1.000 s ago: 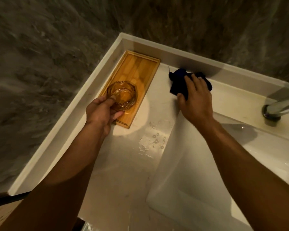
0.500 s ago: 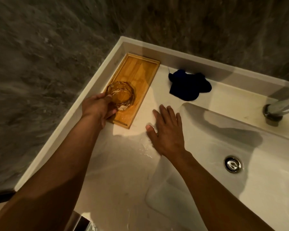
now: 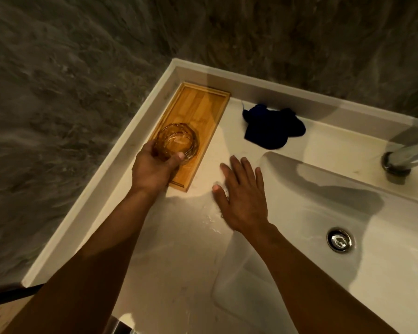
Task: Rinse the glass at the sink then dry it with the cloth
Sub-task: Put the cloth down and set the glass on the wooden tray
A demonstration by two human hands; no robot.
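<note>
A clear faceted glass (image 3: 177, 141) stands on the near part of a wooden tray (image 3: 200, 109) at the sink's left ledge. My left hand (image 3: 152, 171) wraps its near side, thumb and fingers on the glass. The dark blue cloth (image 3: 273, 127) lies crumpled on the ledge behind the basin, nothing touching it. My right hand (image 3: 243, 196) hovers flat with fingers spread over the wet ledge between tray and basin, holding nothing.
The white sink (image 3: 299, 280) fills the right, with its metal drain (image 3: 340, 239) and a chrome tap (image 3: 407, 155) at the far right. Water drops (image 3: 210, 219) lie on the ledge. A raised white rim (image 3: 101, 186) borders a dark stone wall on the left.
My right hand let go of the cloth and drew back to the ledge beside the tray. My left hand stays on the glass, gripping it more fully.
</note>
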